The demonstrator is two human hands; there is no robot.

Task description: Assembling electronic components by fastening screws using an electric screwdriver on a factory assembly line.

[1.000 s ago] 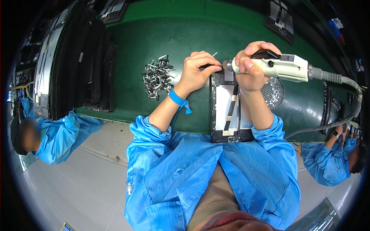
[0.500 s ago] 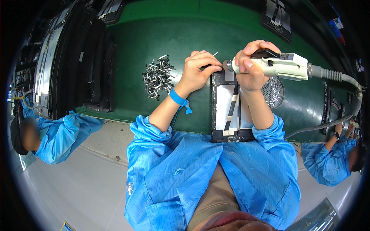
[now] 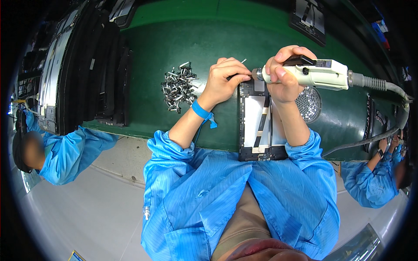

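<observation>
My right hand (image 3: 285, 76) is wrapped round a white electric screwdriver (image 3: 322, 75), held sideways with its metal nose pointing left. Thumb and fingers of my left hand (image 3: 224, 80) are pinched right at that nose; what lies between them is hidden. A thin white-ended piece (image 3: 244, 60) sticks out just beyond these fingers. Under both hands lies an opened tablet-like device (image 3: 256, 117) with silver panels and a dark frame, its near end against my body. Left of my left hand is a heap of small black and silver parts (image 3: 178, 87).
A round metal dish (image 3: 308, 104) of small shiny pieces sits beside my right wrist. Dark device housings (image 3: 98, 74) are stacked at left; another opened device (image 3: 308, 21) lies at far right. The screwdriver's cable (image 3: 394, 89) runs right. Co-workers in blue (image 3: 78, 152) sit on both sides.
My hands and the screwdriver hold almost the same pose. The opened device at the far right has shifted slightly left and nearer. The co-worker at right has moved a little.
</observation>
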